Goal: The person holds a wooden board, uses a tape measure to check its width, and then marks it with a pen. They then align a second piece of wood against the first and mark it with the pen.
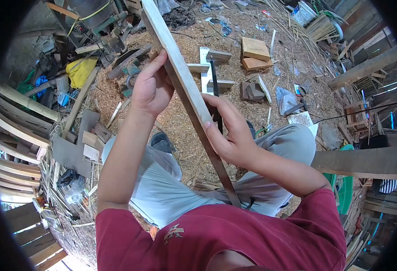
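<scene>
A long, straight wooden strip (187, 81) slants across the middle of the head view, from the top down to my lap. Its upper face is pale and its side is dark brown. My left hand (151, 90) is closed around the far part, thumb along the side. Closer to my body, my right hand (230, 131) grips the same strip, with the thumb on the pale face and the fingers curled at its edge. A thin black bar (214, 77) shows just beyond the right fingers, partly hidden by them.
Sawdust covers the ground. Ahead stands a white board with wooden blocks (219, 55). Beyond lie two stacked wood blocks (256, 49), a dark block (252, 91) and a plastic bag (286, 100). Machinery (94, 22) stands far left, near yellow cloth (82, 72); a plank (365, 162) juts in at right.
</scene>
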A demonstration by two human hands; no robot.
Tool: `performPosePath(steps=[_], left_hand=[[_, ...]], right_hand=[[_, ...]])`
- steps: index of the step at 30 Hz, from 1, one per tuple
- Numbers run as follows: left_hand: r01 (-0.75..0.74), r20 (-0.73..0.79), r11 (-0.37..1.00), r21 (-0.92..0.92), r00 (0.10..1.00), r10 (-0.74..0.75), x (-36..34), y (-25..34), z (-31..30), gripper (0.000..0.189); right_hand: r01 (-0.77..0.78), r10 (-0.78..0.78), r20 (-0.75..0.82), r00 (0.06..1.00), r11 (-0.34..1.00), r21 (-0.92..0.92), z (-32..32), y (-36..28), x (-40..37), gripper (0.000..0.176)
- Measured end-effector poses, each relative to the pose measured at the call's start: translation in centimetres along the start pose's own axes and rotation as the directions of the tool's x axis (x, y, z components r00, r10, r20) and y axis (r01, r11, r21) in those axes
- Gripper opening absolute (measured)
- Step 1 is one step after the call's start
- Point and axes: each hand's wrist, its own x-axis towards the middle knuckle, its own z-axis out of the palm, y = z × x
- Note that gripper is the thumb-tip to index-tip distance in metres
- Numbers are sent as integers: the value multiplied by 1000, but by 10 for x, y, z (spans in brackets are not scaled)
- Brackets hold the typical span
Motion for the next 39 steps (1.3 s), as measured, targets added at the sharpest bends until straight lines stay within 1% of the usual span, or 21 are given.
performPosePath(steps=[2,5,6,8,9,12,14,15,18,21,24,27,30,33,36,39], left_hand=[[5,-64,998,70,998,0,2,-3,-1,34],[16,-108,989,150,994,0,-1,-6,3,34],[34,-8,998,61,999,-34,0,-5,2,36],[93,197,990,-109,978,-71,2,0,-5,39],[99,170,987,-131,983,-76,4,0,-5,41],[42,-66,999,16,997,-40,5,-7,4,37],[12,-26,1000,-2,1000,-12,6,-10,2,35],[-4,-7,1000,-13,1000,4,6,-11,2,35],[-19,27,1000,16,999,19,1,-10,8,37],[-33,-16,999,-31,999,32,-6,-10,18,40],[-38,87,999,-34,995,41,-9,-11,18,42],[-78,81,997,-16,994,79,-10,-13,21,42],[-73,148,996,-55,986,81,-10,-13,21,42],[-58,148,993,-99,986,72,-11,-13,24,43],[-57,208,988,-146,974,87,-11,-14,24,43],[-39,281,983,-178,955,89,-8,-15,22,45]], right_hand=[[-25,26,8,1000,999,-44,0,1,0,55],[-72,75,19,997,990,-123,-1,-8,0,51],[-91,91,-5,996,989,-120,-1,-7,0,50],[-126,121,-52,991,986,-112,1,-4,0,47],[-119,112,-66,991,987,-109,1,-3,0,47],[-97,88,-86,992,989,-110,3,-3,1,47],[-77,69,-70,995,990,-119,5,-4,-1,48],[-42,35,-59,998,992,-119,5,-5,0,48],[-36,32,-55,998,998,-59,5,-7,0,49],[-34,29,-77,997,998,-59,6,-10,1,49],[3,-7,-80,997,999,-55,7,-12,1,49],[1,-5,-51,999,997,-72,5,-13,2,50],[31,-33,-48,998,998,-56,3,-15,2,50],[66,-71,-50,996,994,-81,2,-15,3,51],[32,-34,-31,999,998,-60,1,-19,2,53],[56,-59,-61,996,997,-57,4,-17,0,52]])
